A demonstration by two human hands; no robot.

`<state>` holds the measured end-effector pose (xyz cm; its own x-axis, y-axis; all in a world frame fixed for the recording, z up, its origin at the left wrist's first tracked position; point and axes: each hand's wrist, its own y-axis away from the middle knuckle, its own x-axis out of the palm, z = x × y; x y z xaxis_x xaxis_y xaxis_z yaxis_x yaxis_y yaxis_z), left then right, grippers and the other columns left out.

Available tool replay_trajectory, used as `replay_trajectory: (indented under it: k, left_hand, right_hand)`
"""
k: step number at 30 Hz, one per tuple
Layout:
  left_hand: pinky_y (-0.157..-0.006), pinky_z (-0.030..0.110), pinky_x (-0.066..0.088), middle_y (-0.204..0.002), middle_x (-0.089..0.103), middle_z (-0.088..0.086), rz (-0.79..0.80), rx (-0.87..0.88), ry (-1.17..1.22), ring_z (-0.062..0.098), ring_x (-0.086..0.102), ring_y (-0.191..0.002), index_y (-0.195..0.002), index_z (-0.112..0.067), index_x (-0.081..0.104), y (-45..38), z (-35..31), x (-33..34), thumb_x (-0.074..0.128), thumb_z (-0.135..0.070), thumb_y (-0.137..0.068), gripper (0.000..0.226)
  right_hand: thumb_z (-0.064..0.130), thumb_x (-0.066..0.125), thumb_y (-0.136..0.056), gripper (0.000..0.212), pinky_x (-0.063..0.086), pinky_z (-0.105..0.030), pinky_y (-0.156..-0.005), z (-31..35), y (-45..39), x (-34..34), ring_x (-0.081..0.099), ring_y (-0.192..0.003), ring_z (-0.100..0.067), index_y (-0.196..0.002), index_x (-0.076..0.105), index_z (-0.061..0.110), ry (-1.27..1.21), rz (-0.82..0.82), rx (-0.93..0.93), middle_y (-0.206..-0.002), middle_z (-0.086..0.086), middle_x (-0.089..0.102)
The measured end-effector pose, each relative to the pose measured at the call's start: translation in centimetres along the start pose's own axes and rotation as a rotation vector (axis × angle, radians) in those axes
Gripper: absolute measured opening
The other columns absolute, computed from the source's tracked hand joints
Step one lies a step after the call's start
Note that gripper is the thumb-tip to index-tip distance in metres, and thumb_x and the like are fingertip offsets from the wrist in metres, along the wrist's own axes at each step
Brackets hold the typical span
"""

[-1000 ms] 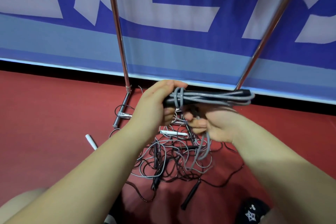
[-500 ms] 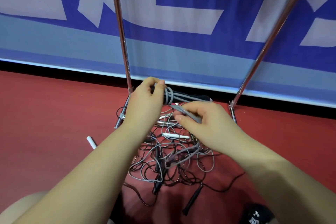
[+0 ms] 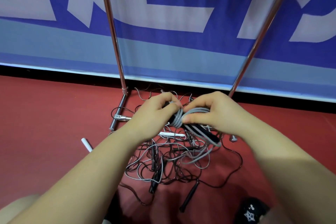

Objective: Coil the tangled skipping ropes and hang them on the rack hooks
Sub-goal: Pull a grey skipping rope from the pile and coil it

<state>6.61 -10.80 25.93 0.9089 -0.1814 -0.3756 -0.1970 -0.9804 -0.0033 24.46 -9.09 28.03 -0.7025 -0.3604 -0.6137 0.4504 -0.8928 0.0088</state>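
A grey skipping rope (image 3: 195,129) with black handles is bundled between my hands, low over the floor. My left hand (image 3: 154,112) grips one end of the bundle, where the cord is wrapped round the handles. My right hand (image 3: 211,112) pinches the grey cord beside it, thumb on the wraps. The loose rest of the cord hangs into a tangled pile of grey and black ropes (image 3: 169,162) on the red floor. The rack's two chrome uprights (image 3: 111,29) rise behind; no hooks are in view.
The rack's base bar (image 3: 118,116) lies on the floor left of the pile. A white handle (image 3: 87,144) lies apart at the left, another (image 3: 171,135) in the pile. A blue banner wall (image 3: 181,51) stands close behind. My black shoe (image 3: 251,211) is at the bottom right.
Both hands have come lower and closer together. The bundle has tilted, its free end now pointing down to the right, and my right hand has brought the cord round it again.
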Motion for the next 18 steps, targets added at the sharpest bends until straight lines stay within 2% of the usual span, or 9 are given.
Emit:
replay_trajectory:
  k: [2, 4, 6, 8, 10, 11, 13, 15, 18]
  left_hand:
    - [-0.073, 0.044, 0.043, -0.077, 0.062, 0.002, 0.017, 0.006, 0.125, 0.019, 0.054, -0.073, -0.079, -0.023, 0.066, 0.0, -0.1, 0.4, 0.054, -0.044, -0.075, 0.024]
    - [-0.070, 0.040, 0.040, -0.077, 0.060, 0.001, -0.002, 0.007, 0.197, 0.021, 0.051, -0.072, -0.082, -0.027, 0.067, 0.1, -0.3, 0.7, 0.056, -0.047, -0.073, 0.024]
    - [-0.069, 0.035, 0.040, -0.076, 0.062, -0.002, -0.029, 0.017, 0.249, 0.019, 0.052, -0.071, -0.082, -0.027, 0.068, 0.2, -0.5, 1.0, 0.057, -0.039, -0.078, 0.017]
    - [-0.067, 0.031, 0.045, -0.079, 0.067, -0.002, -0.035, 0.036, 0.286, 0.016, 0.059, -0.073, -0.081, -0.025, 0.071, 0.3, -0.5, 1.0, 0.055, -0.031, -0.082, 0.017]
    - [-0.060, 0.022, 0.049, -0.074, 0.068, 0.001, -0.011, 0.044, 0.334, 0.014, 0.062, -0.067, -0.088, -0.016, 0.070, 0.5, -0.9, 1.1, 0.055, -0.019, -0.090, 0.016]
    - [-0.052, 0.016, 0.047, -0.066, 0.066, 0.000, 0.007, 0.035, 0.386, 0.009, 0.060, -0.057, -0.092, -0.007, 0.067, 0.7, -1.2, 1.1, 0.051, -0.011, -0.095, 0.017]
    - [-0.038, 0.010, 0.034, -0.046, 0.055, -0.004, 0.011, 0.010, 0.468, 0.001, 0.045, -0.036, -0.098, 0.004, 0.061, 1.0, -1.6, 1.3, 0.040, -0.002, -0.098, 0.022]
    - [-0.036, 0.011, 0.023, -0.038, 0.046, -0.006, -0.009, -0.002, 0.485, 0.003, 0.032, -0.031, -0.101, 0.002, 0.062, 0.9, -1.7, 1.5, 0.043, -0.010, -0.097, 0.022]
    - [-0.041, 0.017, 0.011, -0.037, 0.033, -0.007, -0.028, -0.034, 0.517, 0.008, 0.021, -0.033, -0.098, -0.010, 0.067, 0.6, -1.5, 1.8, 0.045, -0.016, -0.095, 0.023]
  right_hand:
    - [0.053, 0.074, -0.053, 0.035, 0.051, -0.035, -0.074, 0.0, 0.1, -0.3, 0.066, -0.071, -0.016, -0.074, 0.075, 0.024, -0.095, -0.006, -0.002, -0.079, -0.002, 0.072]
    - [0.053, 0.072, -0.051, 0.037, 0.044, -0.028, -0.059, 0.0, -0.1, -0.4, 0.054, -0.056, -0.008, -0.067, 0.073, 0.021, -0.156, -0.002, 0.017, -0.064, -0.005, 0.067]
    - [0.050, 0.071, -0.054, 0.034, 0.032, -0.017, -0.047, -0.1, -0.2, -0.4, 0.039, -0.043, -0.004, -0.059, 0.067, 0.016, -0.232, 0.009, 0.063, -0.046, 0.003, 0.050]
    - [0.044, 0.069, -0.059, 0.029, 0.024, -0.015, -0.040, -0.2, -0.3, -0.6, 0.030, -0.036, -0.004, -0.054, 0.061, 0.016, -0.322, 0.067, 0.119, -0.039, 0.007, 0.040]
    - [0.041, 0.065, -0.064, 0.028, 0.021, -0.015, -0.039, 0.0, -0.2, -0.8, 0.028, -0.033, -0.002, -0.053, 0.057, 0.017, -0.402, 0.172, 0.159, -0.037, 0.009, 0.039]
    - [0.039, 0.062, -0.067, 0.028, 0.019, -0.016, -0.039, 0.0, -0.1, -0.8, 0.028, -0.032, -0.001, -0.056, 0.055, 0.015, -0.446, 0.213, 0.175, -0.037, 0.010, 0.040]
    - [0.038, 0.057, -0.071, 0.029, 0.019, -0.016, -0.037, 0.0, -0.2, -0.8, 0.030, -0.031, 0.000, -0.059, 0.055, 0.012, -0.517, 0.239, 0.196, -0.038, 0.010, 0.044]
    - [0.040, 0.058, -0.071, 0.030, 0.023, -0.016, -0.037, -0.1, -0.4, -0.8, 0.033, -0.033, -0.002, -0.055, 0.061, 0.015, -0.519, 0.192, 0.187, -0.041, 0.007, 0.047]
    - [0.048, 0.057, -0.073, 0.037, 0.032, -0.018, -0.044, 0.1, -0.6, -1.3, 0.040, -0.042, -0.006, -0.053, 0.064, 0.018, -0.349, 0.127, 0.168, -0.048, 0.007, 0.052]
